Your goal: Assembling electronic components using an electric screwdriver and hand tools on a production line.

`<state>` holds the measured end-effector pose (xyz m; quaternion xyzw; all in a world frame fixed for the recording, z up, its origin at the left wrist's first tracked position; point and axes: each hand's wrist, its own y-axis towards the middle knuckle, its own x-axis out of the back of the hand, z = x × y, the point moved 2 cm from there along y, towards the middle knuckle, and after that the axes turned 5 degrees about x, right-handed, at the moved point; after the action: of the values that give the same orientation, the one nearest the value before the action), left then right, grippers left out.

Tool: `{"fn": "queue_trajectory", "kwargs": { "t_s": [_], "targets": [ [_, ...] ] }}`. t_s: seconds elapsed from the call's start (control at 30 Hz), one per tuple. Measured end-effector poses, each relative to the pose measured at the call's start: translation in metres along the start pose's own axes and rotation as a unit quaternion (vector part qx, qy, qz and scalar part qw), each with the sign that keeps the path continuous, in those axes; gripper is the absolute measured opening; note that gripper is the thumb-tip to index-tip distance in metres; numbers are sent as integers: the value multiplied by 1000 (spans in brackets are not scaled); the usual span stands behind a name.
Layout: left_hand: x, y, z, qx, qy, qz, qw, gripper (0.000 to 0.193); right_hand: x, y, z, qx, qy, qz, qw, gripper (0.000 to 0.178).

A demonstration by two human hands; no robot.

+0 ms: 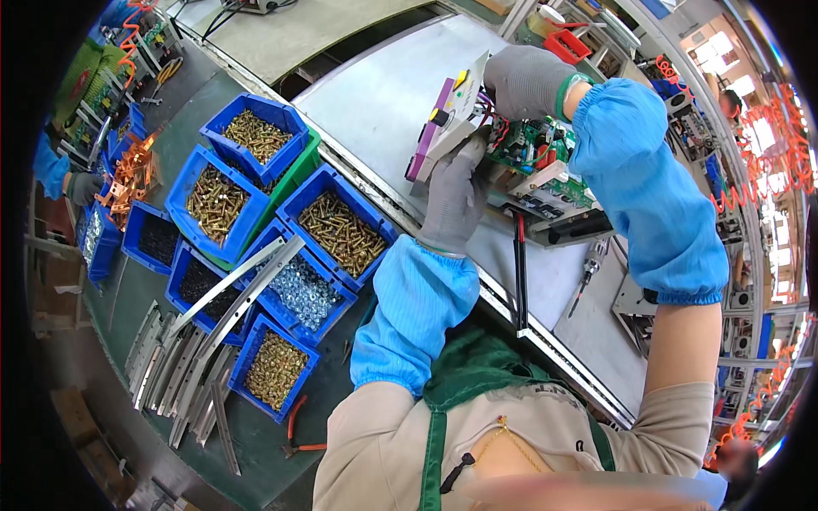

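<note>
Both my hands wear grey knit gloves, with blue sleeve covers on the forearms. My left hand [456,200] is closed on the lower edge of a white and purple front panel [445,123] with yellow and black knobs, which stands tilted. My right hand [528,83] is curled at the panel's upper right edge, beside the wires; its fingertips are hidden. Behind the panel is an open machine with green circuit boards [545,149], several coloured wires between them. A black and red long-handled tool [520,264] lies just in front of the machine.
Left of me, blue bins hold brass-coloured screws [334,234], silver nuts [305,292] and black parts [204,285]. Curved metal strips [200,358] are piled beside them. Red-handled pliers [298,430] lie near my left elbow. A screwdriver [588,272] rests right of the machine. Another person's gloved hand [83,187] is far left.
</note>
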<state>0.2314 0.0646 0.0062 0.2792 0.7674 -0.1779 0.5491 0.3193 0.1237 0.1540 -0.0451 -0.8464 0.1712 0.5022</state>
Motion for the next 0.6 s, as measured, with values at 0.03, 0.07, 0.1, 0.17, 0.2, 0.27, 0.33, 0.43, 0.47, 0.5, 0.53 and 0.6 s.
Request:
{"fn": "queue_trajectory", "kwargs": {
  "t_s": [0.03,0.07,0.1,0.17,0.2,0.27,0.33,0.43,0.47,0.5,0.53,0.6],
  "targets": [
    [2,-1,0,-1,-1,-3,1000,31,-1,2,1,1,2,-12,1000,28],
    [3,0,2,10,-14,-13,1000,30,-1,1,2,1,0,-11,1000,28],
    [4,1,4,20,-27,-24,999,29,1,0,3,-5,0,-12,1000,28],
    [3,0,4,18,-37,-20,999,29,1,0,4,-9,-2,-13,1000,29],
    [3,0,4,17,-45,-15,999,29,0,0,3,-12,14,-17,1000,29],
    [6,1,4,11,-39,5,999,30,-3,3,-1,-14,29,-19,999,30],
    [5,1,5,6,-33,27,999,30,-11,13,-10,-44,97,48,993,31],
    [2,2,6,1,-59,16,998,30,-14,18,-13,-31,95,63,993,32],
    [1,0,6,-1,-62,18,998,30,-16,19,-13,-27,79,60,995,32],
    [1,-1,6,-3,-64,21,998,29,-20,22,-15,-27,79,62,995,32],
    [1,0,7,-2,-65,20,998,29,-24,26,-17,-18,58,60,996,31],
    [7,2,5,8,-71,27,997,29,-21,29,-9,-3,39,59,997,30]
  ]
}}
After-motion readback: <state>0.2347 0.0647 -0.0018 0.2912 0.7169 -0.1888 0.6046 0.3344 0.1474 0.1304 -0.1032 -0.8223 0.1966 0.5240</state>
